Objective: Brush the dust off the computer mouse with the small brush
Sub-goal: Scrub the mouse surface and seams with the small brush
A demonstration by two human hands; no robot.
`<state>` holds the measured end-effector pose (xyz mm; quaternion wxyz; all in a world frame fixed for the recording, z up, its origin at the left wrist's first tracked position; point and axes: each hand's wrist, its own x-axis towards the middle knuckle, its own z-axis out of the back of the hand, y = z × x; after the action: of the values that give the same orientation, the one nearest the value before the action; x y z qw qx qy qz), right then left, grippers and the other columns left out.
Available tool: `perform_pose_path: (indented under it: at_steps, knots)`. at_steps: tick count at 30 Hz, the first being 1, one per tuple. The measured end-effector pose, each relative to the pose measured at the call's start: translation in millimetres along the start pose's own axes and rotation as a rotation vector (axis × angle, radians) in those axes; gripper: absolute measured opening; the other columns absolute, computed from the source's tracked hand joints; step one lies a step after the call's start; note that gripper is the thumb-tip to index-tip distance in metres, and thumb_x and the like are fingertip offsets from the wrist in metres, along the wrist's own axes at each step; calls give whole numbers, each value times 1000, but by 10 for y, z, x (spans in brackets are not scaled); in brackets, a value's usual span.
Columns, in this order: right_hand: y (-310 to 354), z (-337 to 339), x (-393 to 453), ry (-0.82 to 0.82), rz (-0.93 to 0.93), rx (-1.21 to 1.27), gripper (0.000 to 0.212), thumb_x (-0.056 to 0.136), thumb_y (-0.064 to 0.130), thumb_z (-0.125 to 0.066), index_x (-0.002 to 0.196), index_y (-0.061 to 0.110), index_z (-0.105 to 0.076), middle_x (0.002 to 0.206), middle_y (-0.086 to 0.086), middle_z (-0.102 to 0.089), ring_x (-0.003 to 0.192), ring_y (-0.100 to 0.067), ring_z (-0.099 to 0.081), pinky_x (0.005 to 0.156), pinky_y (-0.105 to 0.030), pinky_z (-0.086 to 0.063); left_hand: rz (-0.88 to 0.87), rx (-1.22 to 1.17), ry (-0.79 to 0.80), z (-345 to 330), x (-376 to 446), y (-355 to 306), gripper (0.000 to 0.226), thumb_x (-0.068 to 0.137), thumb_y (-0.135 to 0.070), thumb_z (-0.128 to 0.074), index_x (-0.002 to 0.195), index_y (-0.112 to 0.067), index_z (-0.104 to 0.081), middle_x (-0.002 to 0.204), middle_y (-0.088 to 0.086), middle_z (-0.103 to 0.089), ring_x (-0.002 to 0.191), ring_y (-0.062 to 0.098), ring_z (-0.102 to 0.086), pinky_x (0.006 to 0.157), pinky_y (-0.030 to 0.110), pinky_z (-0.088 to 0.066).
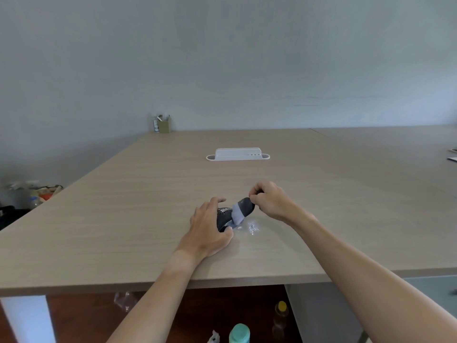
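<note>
While pale dust still speckles the dark, rounded computer mouse (pixel 223 214), brushing looks well under way, not finished. Left hand (pixel 209 227) curled round the mouse, steadying it on the wood-grain table (pixel 123 219) near the front edge. Right hand (pixel 270 200) pinching the dark, smooth handle of the small brush (pixel 243 207), soft pale bristles splayed against the mouse's right flank. Swept-off white flecks (pixel 252 227) scattered on the table just beside it. Next, probably: more light strokes over the glossy top, away from the holding fingers, perhaps turning the mouse to reach the dust under the left hand.
</note>
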<state>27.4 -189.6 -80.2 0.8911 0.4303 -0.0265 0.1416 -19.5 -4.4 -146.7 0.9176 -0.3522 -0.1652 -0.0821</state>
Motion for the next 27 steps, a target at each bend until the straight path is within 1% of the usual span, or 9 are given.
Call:
perform_pose_path:
  at_steps: [2, 5, 9, 11, 13, 17, 20, 24, 27]
  knots:
    - [-3, 29, -6, -87, 12, -90, 20, 81, 1, -44, 80, 8, -63, 77, 4, -59, 80, -19, -52, 55, -24, -36, -10, 6, -7, 0, -8, -18, 67, 67, -32, -49, 133, -32, -38, 116, -9, -50, 115, 17, -41, 102, 32, -28]
    - [84, 52, 0, -161, 19, -41, 21, 82, 3, -44, 82, 9, -64, 80, 0, -60, 80, -19, -52, 54, -23, -35, -9, 10, -6, 19, -11, -36, 68, 67, -26, -47, 135, -32, -38, 115, -10, -49, 111, 16, -39, 102, 34, -27]
    - [272, -24, -10, -15, 22, 61, 20, 79, 1, -48, 66, 10, -61, 60, 2, -55, 63, -18, -49, 58, -27, -38, -15, 17, -1, 37, -2, -31, 64, 68, -22, -46, 131, -33, -38, 118, -11, -52, 107, 18, -41, 100, 38, -30]
    - [281, -66, 2, 32, 18, -30, 17, 78, -1, -46, 75, -6, -63, 66, -15, -60, 65, -24, -49, 61, -33, -40, -8, 3, 2, 33, -2, -33, 65, 72, -18, -49, 133, -32, -36, 118, -10, -52, 107, 18, -41, 100, 38, -29]
    - [239, -62, 43, 8, 7, -115, 23, 77, -1, -44, 85, -13, -62, 88, -28, -65, 78, -37, -53, 63, -38, -42, -5, 1, 13, 29, -5, -34, 69, 76, -13, -53, 139, -31, -31, 119, -8, -51, 109, 17, -40, 102, 36, -26]
    - [156, 47, 80, -81, -41, -170, 26, 78, -2, -40, 83, -9, -64, 88, -20, -64, 81, -28, -49, 60, -31, -39, 2, -30, 7, 42, 8, -28, 72, 76, -8, -52, 141, -31, -30, 121, -7, -50, 115, 16, -42, 107, 36, -27]
    - [103, 54, 107, -145, -59, -71, 17, 75, 1, -40, 73, -6, -56, 73, -13, -50, 71, -25, -41, 57, -32, -32, -5, -53, -7, 34, 21, -15, 70, 74, -7, -50, 139, -28, -34, 116, -7, -46, 114, 13, -43, 109, 42, -32]
    - [98, -58, 48, 13, -74, 213, 14, 71, 3, -42, 73, 13, -51, 71, -11, -39, 66, -24, -35, 55, -35, -26, -13, -51, -18, 24, 12, -9, 68, 72, -9, -49, 137, -26, -38, 122, -4, -44, 112, 12, -43, 107, 42, -35]
    - [48, -100, 35, 37, -60, 74, 14, 75, 1, -42, 71, 3, -55, 71, -12, -47, 67, -23, -41, 56, -32, -31, -17, -60, -13, 28, 3, -3, 68, 73, -6, -50, 137, -24, -39, 124, -3, -45, 114, 14, -44, 106, 42, -36]
